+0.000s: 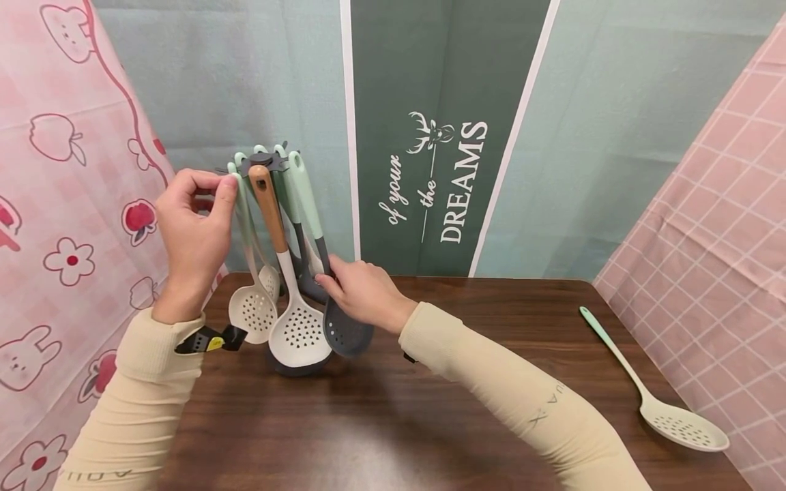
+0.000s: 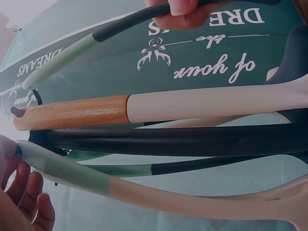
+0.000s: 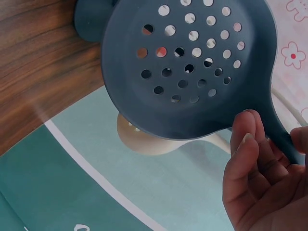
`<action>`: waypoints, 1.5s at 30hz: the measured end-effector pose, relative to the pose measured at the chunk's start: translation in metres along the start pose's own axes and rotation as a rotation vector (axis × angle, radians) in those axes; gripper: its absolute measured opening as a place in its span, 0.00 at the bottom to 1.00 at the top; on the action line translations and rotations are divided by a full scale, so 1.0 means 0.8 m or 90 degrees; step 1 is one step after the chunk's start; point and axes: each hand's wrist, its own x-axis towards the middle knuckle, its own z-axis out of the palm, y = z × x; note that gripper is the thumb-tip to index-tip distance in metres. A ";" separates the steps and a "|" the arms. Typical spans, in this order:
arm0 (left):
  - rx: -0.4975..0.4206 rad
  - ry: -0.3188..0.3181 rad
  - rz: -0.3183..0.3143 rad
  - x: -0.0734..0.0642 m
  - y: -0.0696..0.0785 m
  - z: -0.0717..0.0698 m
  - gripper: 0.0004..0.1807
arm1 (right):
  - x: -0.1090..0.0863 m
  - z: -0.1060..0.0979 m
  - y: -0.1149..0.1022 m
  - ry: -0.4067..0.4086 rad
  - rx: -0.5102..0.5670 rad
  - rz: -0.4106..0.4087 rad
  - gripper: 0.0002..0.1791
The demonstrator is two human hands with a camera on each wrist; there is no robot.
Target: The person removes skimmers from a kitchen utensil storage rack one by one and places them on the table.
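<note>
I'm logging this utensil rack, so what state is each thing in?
Rack: upright, hung with several utensils
Nearer pale skimmer: bowl down, handle top at the rack
Dark skimmer: bowl down, tilted; hooked or not, unclear
Wooden-handled skimmer: hanging on the rack, bowl down
Slotted spoon: lying on the table
Left hand: pinching the nearer pale skimmer's handle
Right hand: gripping the dark skimmer's stem

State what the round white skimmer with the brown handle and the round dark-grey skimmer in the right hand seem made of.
White skimmer: the brown handle looks like satin wood, showing grain; the head could be matte plastic or silicone, evenly coloured.
Dark-grey skimmer: its head is probably matte nylon or silicone, smoothly shaded without metallic glints.
</note>
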 end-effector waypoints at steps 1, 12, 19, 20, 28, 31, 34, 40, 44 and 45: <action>0.002 0.000 0.001 0.000 0.000 0.000 0.08 | 0.000 -0.001 0.001 0.001 0.000 0.001 0.14; 0.001 0.002 0.000 0.000 0.001 -0.002 0.08 | -0.003 -0.012 0.010 0.010 -0.016 0.012 0.15; 0.009 0.004 -0.011 0.001 0.002 0.000 0.10 | -0.009 -0.024 0.017 0.011 -0.021 0.022 0.15; 0.006 0.004 -0.010 0.001 0.001 0.000 0.09 | -0.010 -0.026 0.019 0.012 -0.025 0.024 0.15; -0.002 0.000 -0.006 0.003 0.002 -0.002 0.06 | -0.022 -0.037 0.038 0.019 -0.032 0.048 0.14; -0.002 -0.002 -0.007 0.002 0.002 -0.002 0.05 | -0.027 -0.038 0.045 0.013 -0.031 0.052 0.14; -0.005 -0.003 -0.007 0.001 0.001 -0.002 0.05 | -0.033 -0.040 0.051 0.011 -0.031 0.057 0.14; -0.010 -0.005 -0.002 0.000 -0.001 -0.002 0.05 | -0.044 -0.044 0.061 0.006 -0.035 0.066 0.16; -0.008 -0.005 -0.001 0.000 -0.001 -0.002 0.06 | -0.051 -0.046 0.069 0.001 -0.038 0.072 0.16; -0.008 -0.005 -0.001 0.000 -0.001 -0.002 0.06 | -0.053 -0.046 0.072 0.001 -0.039 0.073 0.16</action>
